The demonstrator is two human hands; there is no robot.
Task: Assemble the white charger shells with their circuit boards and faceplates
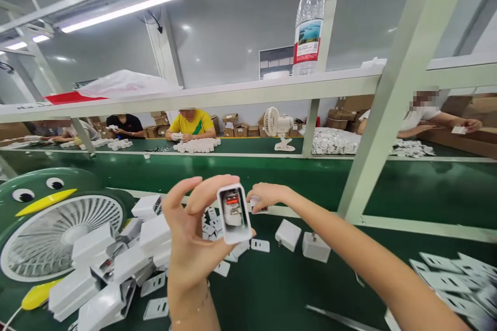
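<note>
Raised in front of me, my left hand point(198, 232) grips a white charger housing point(246, 227) between thumb and fingers. Its open end faces me, with red and metal parts and white filler visible inside. Farther off, my right hand point(267, 195) has its fingers closed around a small white piece with a dark, reddish side, partly hidden by the fingers. Two closed white chargers point(288, 234) lie below my right forearm. Open white housings point(116, 264) are heaped to the left of my left hand. Flat white slotted covers point(260, 245) lie scattered behind and beside it.
A green penguin-faced fan point(62, 232) stands at the left. More slotted covers point(446, 279) are piled at the right, and tweezers point(337, 315) lie at the front. A slanted frame post point(388, 98) rises at the right. Co-workers sit beyond the belt point(248, 170); a bottle point(308, 26) stands on the shelf.
</note>
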